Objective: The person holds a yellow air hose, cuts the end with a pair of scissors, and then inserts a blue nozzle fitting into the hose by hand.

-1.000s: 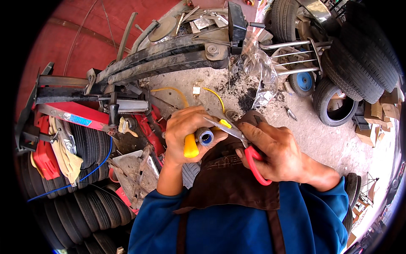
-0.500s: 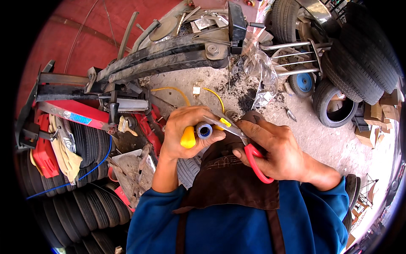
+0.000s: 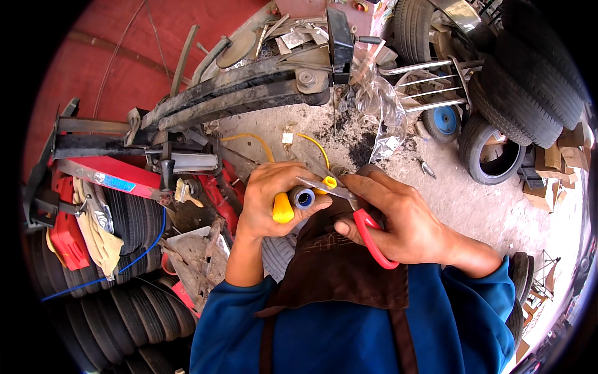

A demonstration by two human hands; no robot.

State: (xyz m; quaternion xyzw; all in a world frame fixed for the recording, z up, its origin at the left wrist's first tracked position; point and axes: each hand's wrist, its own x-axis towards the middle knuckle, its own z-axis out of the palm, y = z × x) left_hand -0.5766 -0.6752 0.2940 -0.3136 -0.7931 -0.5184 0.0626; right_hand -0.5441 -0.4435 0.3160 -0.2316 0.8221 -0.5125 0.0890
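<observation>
My left hand (image 3: 265, 192) is closed around a yellow tube with a rounded outer part (image 3: 283, 209) below the fingers, and around a grey cylindrical fitting (image 3: 303, 198) with a blue ring inside. A short hollow yellow tube end (image 3: 329, 182) sticks out past the fingertips. Red-handled scissors (image 3: 375, 243) are gripped in my right hand (image 3: 403, 218), their metal blades lying across or against that tube end. Whether the blades cut into it I cannot tell. My right fingertips are close beside the tube end. Both hands are in front of my brown apron (image 3: 339, 274).
A black metal machine arm (image 3: 237, 96) spans the far side. Stacked tyres (image 3: 529, 87) stand at far right, more tyres (image 3: 118, 311) at lower left. A red jack-like frame (image 3: 109, 174), a crumpled plastic bag (image 3: 383, 106) and a yellow hose (image 3: 314, 146) lie around.
The yellow tube end has turned and now shows its hollow opening. The scissors and right thumb have shifted slightly left. The whole view has moved a little.
</observation>
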